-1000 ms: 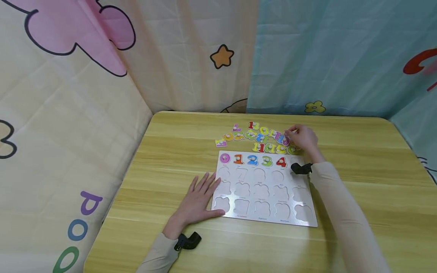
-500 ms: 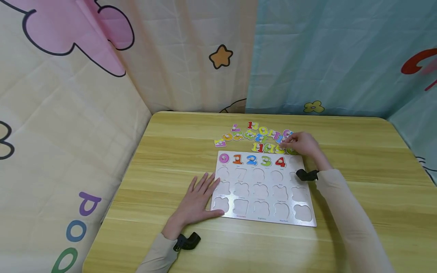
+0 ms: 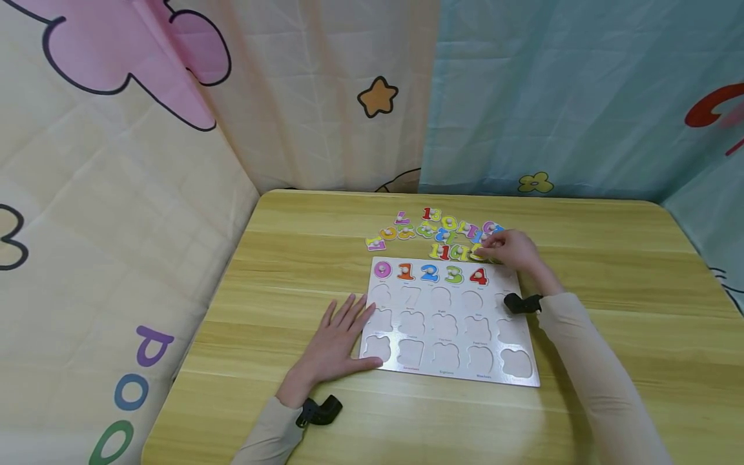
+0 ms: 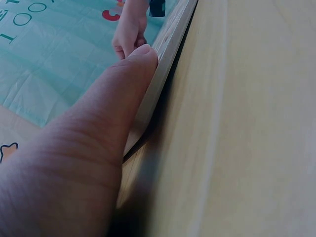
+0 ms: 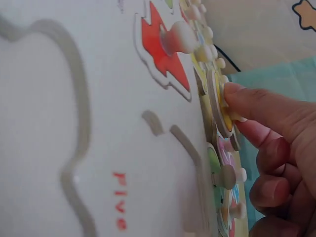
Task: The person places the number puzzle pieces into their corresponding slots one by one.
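A yellow piece (image 5: 220, 106) is pinched between the fingertips of the right hand (image 3: 514, 250), just beyond the number board (image 3: 429, 303); whether it is lifted cannot be told. Because it is crowded by loose pieces (image 3: 444, 252), these could be dragged along. With only its left end steadied by the left hand's (image 3: 330, 350) spread fingers, the board could be swivelled by a bump.

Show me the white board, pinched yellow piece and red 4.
White board (image 3: 429, 336), head view: bare surface.
Yellow piece (image 5: 226, 117), right wrist view: yellow face.
Red 4 (image 5: 157, 53), right wrist view: red face.
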Demonstrator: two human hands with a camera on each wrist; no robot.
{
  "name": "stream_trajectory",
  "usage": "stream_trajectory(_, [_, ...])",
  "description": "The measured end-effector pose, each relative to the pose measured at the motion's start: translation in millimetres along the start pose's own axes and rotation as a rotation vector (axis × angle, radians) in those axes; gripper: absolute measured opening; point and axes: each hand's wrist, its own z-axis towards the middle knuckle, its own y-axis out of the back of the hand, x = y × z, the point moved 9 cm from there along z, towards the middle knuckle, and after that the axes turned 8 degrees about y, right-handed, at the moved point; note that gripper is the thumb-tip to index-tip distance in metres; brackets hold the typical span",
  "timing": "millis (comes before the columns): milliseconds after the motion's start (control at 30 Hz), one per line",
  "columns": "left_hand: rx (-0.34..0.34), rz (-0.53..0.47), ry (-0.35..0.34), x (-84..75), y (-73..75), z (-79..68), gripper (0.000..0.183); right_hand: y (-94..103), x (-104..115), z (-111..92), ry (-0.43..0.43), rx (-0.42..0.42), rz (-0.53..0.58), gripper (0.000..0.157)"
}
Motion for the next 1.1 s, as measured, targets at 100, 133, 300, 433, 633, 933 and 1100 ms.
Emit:
stream_trajectory(100, [-0.001, -0.006, -0.004, -0.8, -0.3, 0.4, 0.099, 8.1, -1.7, -6.9, 0.004, -0.036, 0.078, 0.045])
stream_trajectory(133, [0.001, -0.007, -0.004, -1.0, -0.6, 0.6, 0.099, 10.6, -2.5, -10.3, 0.005, -0.039, 0.104, 0.045])
stream_trajectory(300, [0.007, -0.011, -0.006, -2.2, -0.3, 1.0, 0.099, 14.2, -9.9, -29.9, -0.01, 0.033, 0.155, 0.043])
stream_trajectory(433, [0.003, -0.017, -0.001, -1.6, 1.8, 0.9, 0.099, 11.9, -14.3, -42.5, -0.008, 0.115, 0.111, 0.038])
stream_trajectory(633, [0.007, -0.022, 0.006, -0.3, 0.9, 0.2, 0.099, 6.5, -17.3, -47.8, 0.003, 0.169, 0.076, 0.033])
stream_trajectory(933, [-0.008, -0.015, 0.002, -0.1, 0.9, -0.4, 0.099, 3.4, -9.7, -49.7, 0.021, 0.213, 0.078, 0.029])
stream_trajectory(1100, [-0.006, -0.015, 0.0, -0.1, 0.6, -0.3, 0.099, 2.8, -6.9, -50.7, 0.018, 0.24, 0.072, 0.029])
